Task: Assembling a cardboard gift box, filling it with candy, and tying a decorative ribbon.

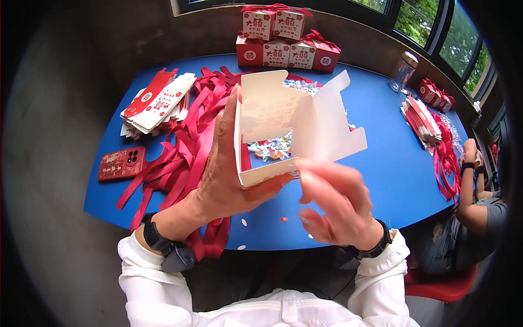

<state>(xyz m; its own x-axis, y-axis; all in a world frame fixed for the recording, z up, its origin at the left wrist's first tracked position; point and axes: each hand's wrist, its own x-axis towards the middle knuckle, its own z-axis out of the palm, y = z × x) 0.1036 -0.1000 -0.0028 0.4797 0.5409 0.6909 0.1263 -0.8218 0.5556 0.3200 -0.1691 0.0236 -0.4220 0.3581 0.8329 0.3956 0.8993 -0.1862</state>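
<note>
A white cardboard gift box (272, 106) stands unfolded over the blue table, its top flaps spread apart and its inside facing me. Through the gap in it, wrapped candies on the table show. My left hand (223, 169) grips the box from the left and below, thumb up along its left wall. By the near right corner of the box is my right hand (340, 204), slightly blurred, its fingers bent with the thumb apart from them. I see nothing between those fingers; whether a fingertip touches the box edge, I cannot tell.
Loose red ribbons (185, 158) lie left of the box. Farther left are a stack of flat boxes (158, 106) and a red phone (122, 163). Finished boxes (289, 46) stand at the back. A glass bottle (404, 71) and another person's arm (467, 180) are on the right.
</note>
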